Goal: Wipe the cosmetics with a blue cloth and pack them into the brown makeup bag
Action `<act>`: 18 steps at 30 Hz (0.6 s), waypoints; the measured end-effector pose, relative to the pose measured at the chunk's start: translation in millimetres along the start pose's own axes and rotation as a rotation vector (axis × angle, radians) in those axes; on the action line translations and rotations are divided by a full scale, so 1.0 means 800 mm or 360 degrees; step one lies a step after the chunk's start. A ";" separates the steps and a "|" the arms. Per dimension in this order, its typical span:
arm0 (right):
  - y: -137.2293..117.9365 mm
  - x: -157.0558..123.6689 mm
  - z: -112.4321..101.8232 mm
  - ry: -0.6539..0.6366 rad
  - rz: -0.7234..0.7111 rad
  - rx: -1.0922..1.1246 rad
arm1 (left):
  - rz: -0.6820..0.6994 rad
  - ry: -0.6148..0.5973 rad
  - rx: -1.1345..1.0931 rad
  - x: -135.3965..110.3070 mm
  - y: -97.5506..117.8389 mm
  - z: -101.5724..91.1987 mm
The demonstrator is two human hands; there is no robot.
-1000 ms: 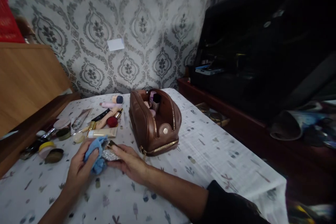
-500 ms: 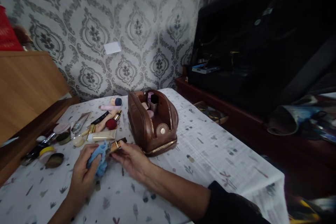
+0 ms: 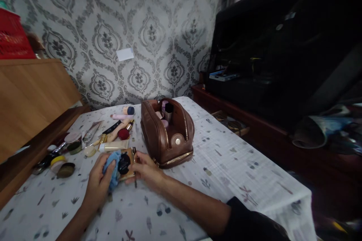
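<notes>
My left hand point(image 3: 98, 178) is closed around a crumpled blue cloth point(image 3: 112, 173), which presses against the left side of a flat, squarish gold makeup case point(image 3: 128, 175). A black round patch shows on the case's face. My right hand point(image 3: 149, 172) grips the right edge of that case between thumb and fingers, just above the tablecloth. Just beyond the hands lies a cream tube point(image 3: 115, 145). An unzipped brown cosmetic bag point(image 3: 154, 139) stands to the right of them, with a few items visible inside, among them a dark-capped bottle point(image 3: 169, 112).
Several cosmetics lie at the left, including a round jar point(image 3: 66, 170), a red-ended item point(image 3: 123, 133) and a lilac tube point(image 3: 122, 116). The patterned tablecloth point(image 3: 226, 180) covers the table. A wooden board point(image 3: 34, 98) borders the left; a large black screen point(image 3: 271, 52) stands at the right.
The gold case has turned so its broad face with the black patch shows, where it was seen edge-on. The cloth stays against it. The whole view has shifted slightly.
</notes>
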State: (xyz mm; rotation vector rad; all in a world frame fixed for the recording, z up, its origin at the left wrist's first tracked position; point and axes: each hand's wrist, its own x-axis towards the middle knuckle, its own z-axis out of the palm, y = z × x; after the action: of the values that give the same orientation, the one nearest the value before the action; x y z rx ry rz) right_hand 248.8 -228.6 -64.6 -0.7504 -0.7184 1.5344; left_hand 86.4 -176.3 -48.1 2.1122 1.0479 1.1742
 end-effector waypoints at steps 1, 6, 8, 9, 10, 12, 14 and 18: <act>0.002 -0.002 0.001 -0.0061 -0.0012 -0.0101 | -0.0054 0.0082 -0.0035 0.002 -0.001 -0.001; 0.001 -0.011 0.002 -0.0178 -0.0164 -0.0588 | -0.0535 0.0181 -0.0559 0.008 -0.008 -0.003; -0.008 -0.013 0.003 -0.0186 -0.0321 -0.0761 | -0.0748 0.0188 -0.0892 0.010 -0.007 0.000; -0.013 -0.013 0.003 -0.0216 -0.0404 -0.0823 | -0.0826 0.0205 -0.1034 0.011 -0.005 0.003; -0.019 -0.013 0.004 -0.0255 -0.0476 -0.0876 | -0.0880 0.0215 -0.1150 0.012 -0.003 0.005; -0.030 -0.011 0.005 -0.0283 -0.0573 -0.0956 | -0.0914 0.0193 -0.1313 0.014 0.003 0.012; -0.037 -0.008 0.005 -0.0227 -0.0626 -0.1021 | -0.0897 0.0169 -0.1419 0.016 0.008 0.019; -0.045 -0.003 0.004 -0.0127 -0.0649 -0.1031 | -0.0886 0.0202 -0.1546 0.024 0.014 0.028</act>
State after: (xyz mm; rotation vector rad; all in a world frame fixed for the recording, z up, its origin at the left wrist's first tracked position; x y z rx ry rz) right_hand 267.9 -228.2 -34.1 -0.9432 -1.3689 0.9582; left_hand 116.2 -168.3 -42.2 0.9348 0.7847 1.1826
